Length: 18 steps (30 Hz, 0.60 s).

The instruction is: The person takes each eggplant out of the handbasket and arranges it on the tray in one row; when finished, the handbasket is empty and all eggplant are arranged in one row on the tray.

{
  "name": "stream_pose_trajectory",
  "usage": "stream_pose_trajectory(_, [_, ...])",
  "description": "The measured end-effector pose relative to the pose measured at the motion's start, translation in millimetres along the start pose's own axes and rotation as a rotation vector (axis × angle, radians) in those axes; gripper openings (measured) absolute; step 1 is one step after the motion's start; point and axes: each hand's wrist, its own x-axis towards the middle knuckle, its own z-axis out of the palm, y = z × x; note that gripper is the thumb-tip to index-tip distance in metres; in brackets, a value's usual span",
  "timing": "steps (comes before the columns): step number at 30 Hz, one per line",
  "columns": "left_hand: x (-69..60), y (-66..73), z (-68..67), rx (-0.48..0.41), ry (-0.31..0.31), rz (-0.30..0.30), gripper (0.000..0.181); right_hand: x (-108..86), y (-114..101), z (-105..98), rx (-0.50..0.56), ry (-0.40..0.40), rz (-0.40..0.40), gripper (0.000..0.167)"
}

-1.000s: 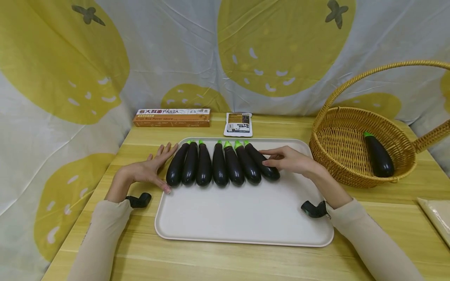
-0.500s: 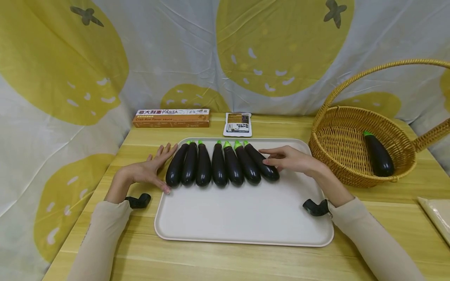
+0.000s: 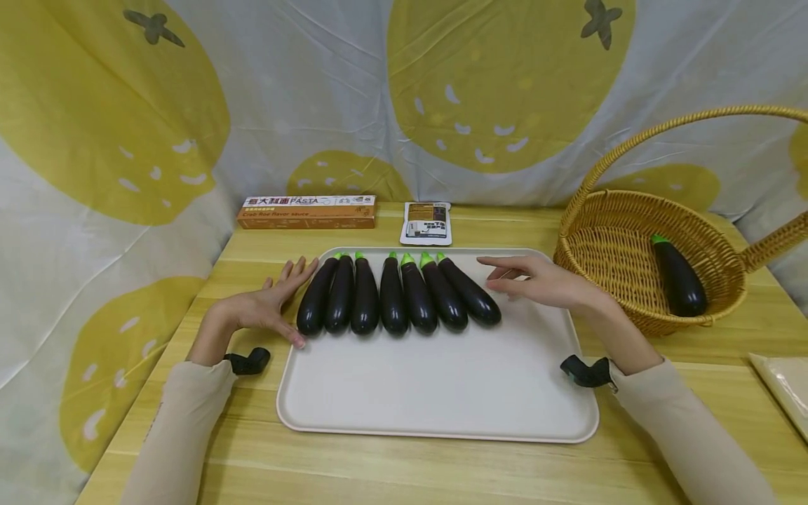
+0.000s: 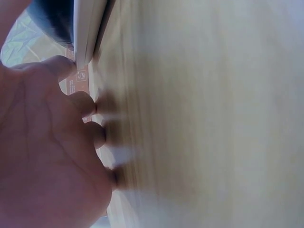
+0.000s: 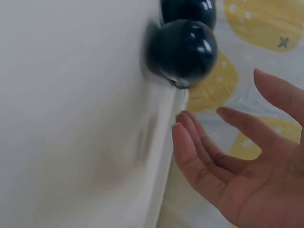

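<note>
Several dark eggplants [image 3: 393, 298] with green stem ends lie side by side in a row across the upper half of a white tray [image 3: 435, 393]. At the tray's left edge my left hand [image 3: 268, 305] is spread, its thumb by the leftmost eggplant [image 3: 315, 298]; in the left wrist view its fingertips [image 4: 84, 104] reach down to the wooden table. My right hand [image 3: 536, 280] hovers over the tray's right part, apart from the rightmost eggplant [image 3: 470, 291]. Its fingers are loosely bent and hold nothing, as the right wrist view also shows.
A wicker basket [image 3: 590, 280] with a tall handle stands at the right, one eggplant [image 3: 678, 277] inside it. Behind the tray are a pasta box [image 3: 307, 212] and a small packet [image 3: 426, 223]. A pale flat package [image 3: 785, 386] lies at the right edge.
My right hand has let go of the rightmost eggplant and moved a little to the right. The eggplants and my left hand have stayed in place.
</note>
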Motion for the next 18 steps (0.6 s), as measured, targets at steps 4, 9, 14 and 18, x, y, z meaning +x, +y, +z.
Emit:
stream_pose_trajectory(4, [0.0,-0.1,0.0,0.003,-0.002,0.003,0.149,-16.9,-7,-11,-0.064,0.035,0.014,0.059])
stream_pose_trajectory(9, [0.2,-0.3,-0.1,0.003,-0.003,0.007,0.148,-43.4,-8,-32,-0.125,0.095,0.042,0.058])
stream_pose_trajectory(14, [-0.2,-1.2,-0.1,0.001,-0.002,0.009,0.148,-73.1,4,-57,-0.131,0.192,0.061,0.053])
stream_pose_trajectory(18, [-0.4,-1.1,-0.4,-0.006,-0.009,0.007,0.147,-93.9,26,-76,-0.163,0.282,0.069,0.052])
